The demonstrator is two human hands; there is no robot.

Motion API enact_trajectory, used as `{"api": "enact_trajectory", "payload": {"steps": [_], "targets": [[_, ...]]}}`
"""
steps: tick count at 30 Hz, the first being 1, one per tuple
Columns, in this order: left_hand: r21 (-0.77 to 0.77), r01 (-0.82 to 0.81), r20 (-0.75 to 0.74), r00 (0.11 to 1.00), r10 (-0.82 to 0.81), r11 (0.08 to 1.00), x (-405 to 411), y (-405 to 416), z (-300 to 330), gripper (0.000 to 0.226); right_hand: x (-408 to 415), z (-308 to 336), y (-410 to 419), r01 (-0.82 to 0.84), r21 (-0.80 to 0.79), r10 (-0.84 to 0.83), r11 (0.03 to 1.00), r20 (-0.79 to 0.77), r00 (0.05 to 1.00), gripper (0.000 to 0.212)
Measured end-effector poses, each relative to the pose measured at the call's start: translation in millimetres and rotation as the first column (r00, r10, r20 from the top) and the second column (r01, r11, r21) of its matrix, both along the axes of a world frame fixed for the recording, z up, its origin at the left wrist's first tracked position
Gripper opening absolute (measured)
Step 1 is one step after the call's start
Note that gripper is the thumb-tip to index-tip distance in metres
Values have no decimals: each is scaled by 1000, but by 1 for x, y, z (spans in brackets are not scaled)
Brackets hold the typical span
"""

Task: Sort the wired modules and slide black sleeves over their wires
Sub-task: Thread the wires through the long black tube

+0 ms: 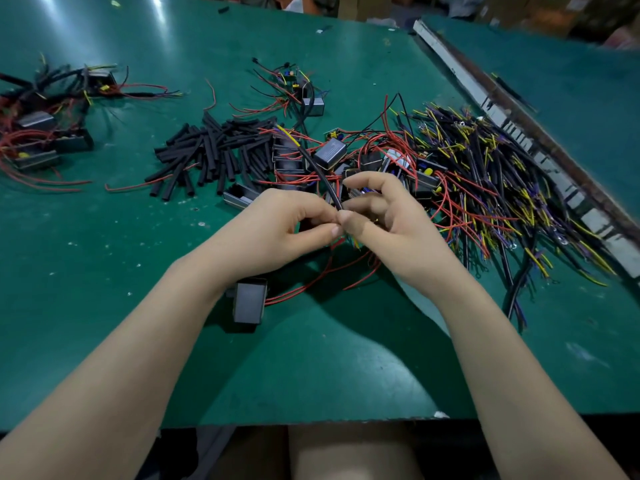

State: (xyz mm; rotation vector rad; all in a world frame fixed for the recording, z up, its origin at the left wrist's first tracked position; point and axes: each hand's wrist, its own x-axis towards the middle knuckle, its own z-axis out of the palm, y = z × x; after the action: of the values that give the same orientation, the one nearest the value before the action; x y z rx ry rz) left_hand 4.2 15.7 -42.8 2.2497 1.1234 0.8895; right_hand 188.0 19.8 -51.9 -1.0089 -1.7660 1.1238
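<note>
On the green bench, mid-bench, both hands meet: left hand and right hand pinch a black sleeve with yellow wire poking out. Fingertips hide the sleeve's near end.

Green worktop, lamp glare streaking its far left; second green bench right; cardboard boxes behind.

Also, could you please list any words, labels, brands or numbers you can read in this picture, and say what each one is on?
No text can be read.
Black module in the middle pile: its top shows no legible print.
Small circuit boards at the far side: any markings are too small and blurred.
Cardboard boxes beyond the table: labels are blurred.
</note>
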Motion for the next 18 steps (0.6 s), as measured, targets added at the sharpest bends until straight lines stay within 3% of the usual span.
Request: {"api": "enact_trajectory", "payload": {"steps": [3,10,18], "targets": [[69,0,-12,1000,1,998,3,-1,0,21,-1,2,0,15,-27,-16,1000,-52,999,28],[-59,78,49,996,-75,995,4,-2,0,16,-1,6,0,36,-190,-59,981,-119,991,22],[-173,144,294,952,-89,974,6,-4,5,11,-3,8,0,18,-158,-65,987,-299,952,11]]}}
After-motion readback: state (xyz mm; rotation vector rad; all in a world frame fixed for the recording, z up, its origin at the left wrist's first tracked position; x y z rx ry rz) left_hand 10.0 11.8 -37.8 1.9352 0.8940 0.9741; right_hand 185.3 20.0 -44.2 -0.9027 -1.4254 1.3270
